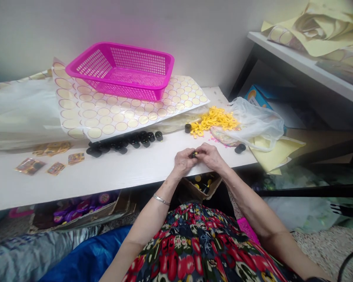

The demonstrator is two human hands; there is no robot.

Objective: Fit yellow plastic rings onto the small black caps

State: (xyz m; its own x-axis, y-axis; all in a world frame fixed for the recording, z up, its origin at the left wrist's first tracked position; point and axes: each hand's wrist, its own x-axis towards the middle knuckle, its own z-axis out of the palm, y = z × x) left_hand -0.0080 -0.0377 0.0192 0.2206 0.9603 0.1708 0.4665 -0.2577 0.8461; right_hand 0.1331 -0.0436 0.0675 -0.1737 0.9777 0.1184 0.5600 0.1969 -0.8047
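Note:
My left hand (183,162) is closed around a small black cylindrical piece (192,155) near the table's front edge. My right hand (211,157) meets it there, fingers pinched on a small yellow piece (196,153) at the black one. Fingers cover most of both parts. Behind my hands lies a heap of yellow ring-shaped plastic pieces (214,118). One black cylinder (188,128) stands at the heap's left edge, and another (240,148) lies right of my right hand. To the left, several black cylinders (135,141) are grouped on the white table (129,172).
A pink basket (161,87) sits on sheets of round stickers (117,123). Printed packets (55,168) lie at left, a clear plastic bag (253,119) at right. Below the table are a carton (207,192) and a box of purple items (79,207). A shelf (300,55) juts in at right.

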